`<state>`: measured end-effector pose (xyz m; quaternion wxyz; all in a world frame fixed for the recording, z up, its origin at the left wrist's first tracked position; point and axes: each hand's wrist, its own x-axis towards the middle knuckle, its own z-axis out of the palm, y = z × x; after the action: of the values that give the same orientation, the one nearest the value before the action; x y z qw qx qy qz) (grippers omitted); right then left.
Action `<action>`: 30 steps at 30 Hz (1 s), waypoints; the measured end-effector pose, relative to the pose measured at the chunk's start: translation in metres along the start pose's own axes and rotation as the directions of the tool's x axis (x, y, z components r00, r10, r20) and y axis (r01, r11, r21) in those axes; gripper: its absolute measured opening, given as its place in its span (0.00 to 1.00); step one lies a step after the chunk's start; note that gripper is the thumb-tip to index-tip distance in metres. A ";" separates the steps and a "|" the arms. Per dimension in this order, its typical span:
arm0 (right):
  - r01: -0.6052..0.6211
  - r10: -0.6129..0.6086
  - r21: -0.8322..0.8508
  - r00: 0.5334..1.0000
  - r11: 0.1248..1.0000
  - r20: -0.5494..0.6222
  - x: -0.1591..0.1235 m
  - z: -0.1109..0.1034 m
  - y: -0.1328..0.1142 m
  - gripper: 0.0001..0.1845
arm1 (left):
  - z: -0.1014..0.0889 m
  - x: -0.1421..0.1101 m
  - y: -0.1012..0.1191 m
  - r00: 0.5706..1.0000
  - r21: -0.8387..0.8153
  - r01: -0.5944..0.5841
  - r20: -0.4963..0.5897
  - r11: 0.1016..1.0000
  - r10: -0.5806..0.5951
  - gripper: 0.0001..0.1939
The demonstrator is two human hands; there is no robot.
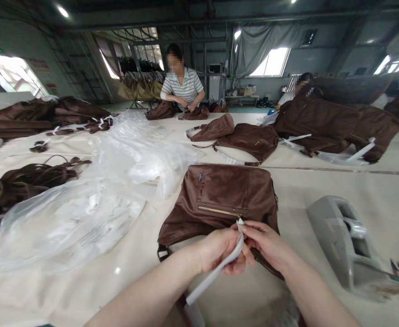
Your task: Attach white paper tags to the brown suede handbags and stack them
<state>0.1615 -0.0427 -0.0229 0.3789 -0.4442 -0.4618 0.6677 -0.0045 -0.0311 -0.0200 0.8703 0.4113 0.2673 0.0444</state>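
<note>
At the bag (228, 186), both hands (221, 252) (262, 238) hold a white strip (217, 271).

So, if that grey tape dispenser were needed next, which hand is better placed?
Probably the right hand: it is nearer the grey tape dispenser, which stands on that side. The left hand is farther away, and both are at the white strip.

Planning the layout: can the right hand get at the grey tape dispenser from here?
Probably yes: nothing visible blocks the right hand from the grey tape dispenser, though that hand pinches the white strip and might have to let go.
</note>
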 end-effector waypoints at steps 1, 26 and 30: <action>0.004 -0.002 0.039 1.000 0.999 -0.031 0.000 -0.001 0.000 0.20 | 0.003 0.003 -0.005 1.000 0.068 -0.002 -0.031 0.998 0.004 0.37; 0.175 -0.578 -0.695 0.712 0.697 -0.400 -0.008 -0.032 -0.013 0.18 | -0.137 -0.100 0.034 0.286 0.538 0.534 -0.841 0.652 0.460 0.27; 0.210 -0.575 -0.590 0.613 0.779 -0.542 -0.008 -0.057 -0.013 0.20 | -0.133 -0.099 0.037 0.295 0.552 0.616 -0.823 0.562 0.484 0.26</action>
<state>0.2188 -0.0302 -0.0191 0.5457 -0.6228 -0.5192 0.2119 -0.1506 0.0555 -0.0193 0.2243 0.6353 0.7316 0.1044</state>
